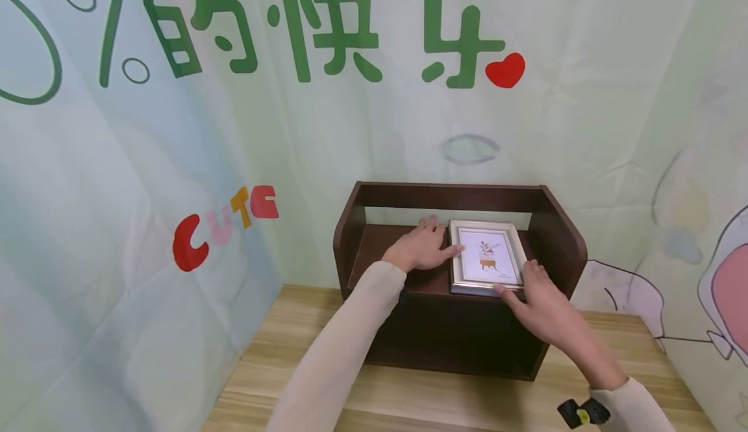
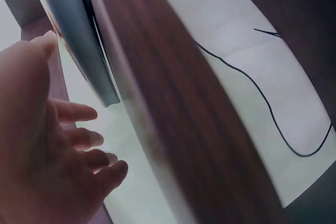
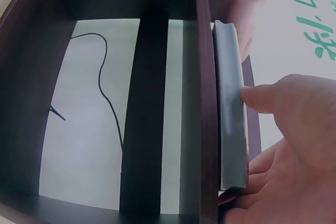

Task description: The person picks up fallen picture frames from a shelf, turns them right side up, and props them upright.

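Note:
A silver-rimmed picture frame [image 1: 487,256] with a small plant drawing lies face up on the upper board of a dark brown shelf [image 1: 450,195], toward its right side. Beside the frame's left edge is my left hand [image 1: 419,248], fingers extended over the board, thumb reaching onto the rim. The left wrist view shows those fingers [image 2: 84,137] apart from the frame's side. My right hand [image 1: 549,305] holds the frame's near right corner, its thumb at the front edge and its fingers along the right side. In the right wrist view, the thumb [image 3: 260,99] meets the frame's edge.
The shelf stands on a wood-grain surface [image 1: 280,347], with raised side panels [image 1: 561,230] and an open lower compartment. Printed cloth [image 1: 327,146] hangs close behind and along both sides. A small black device [image 1: 583,413] is at my right wrist.

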The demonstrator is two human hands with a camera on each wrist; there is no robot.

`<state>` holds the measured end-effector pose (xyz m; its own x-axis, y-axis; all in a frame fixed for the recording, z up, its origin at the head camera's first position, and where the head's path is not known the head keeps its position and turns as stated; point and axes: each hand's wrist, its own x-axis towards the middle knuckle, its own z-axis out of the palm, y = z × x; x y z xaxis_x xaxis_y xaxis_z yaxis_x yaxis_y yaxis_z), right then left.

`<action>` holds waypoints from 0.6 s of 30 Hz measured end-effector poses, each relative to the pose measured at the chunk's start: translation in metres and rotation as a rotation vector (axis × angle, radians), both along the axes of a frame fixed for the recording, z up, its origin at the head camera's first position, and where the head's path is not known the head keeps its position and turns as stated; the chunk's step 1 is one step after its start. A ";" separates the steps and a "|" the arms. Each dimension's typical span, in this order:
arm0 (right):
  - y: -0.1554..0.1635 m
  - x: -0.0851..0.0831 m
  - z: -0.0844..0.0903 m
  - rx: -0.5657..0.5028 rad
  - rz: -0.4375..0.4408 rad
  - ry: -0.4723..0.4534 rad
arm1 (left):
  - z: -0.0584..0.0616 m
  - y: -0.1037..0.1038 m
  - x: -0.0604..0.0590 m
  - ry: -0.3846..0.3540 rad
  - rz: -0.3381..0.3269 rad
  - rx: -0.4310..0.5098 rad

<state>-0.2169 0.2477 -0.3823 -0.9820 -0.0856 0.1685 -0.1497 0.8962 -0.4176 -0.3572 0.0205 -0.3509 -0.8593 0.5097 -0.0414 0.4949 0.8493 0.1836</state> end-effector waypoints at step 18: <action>-0.001 -0.005 -0.002 -0.034 -0.065 -0.006 | -0.016 0.011 -0.014 -0.078 -0.039 0.140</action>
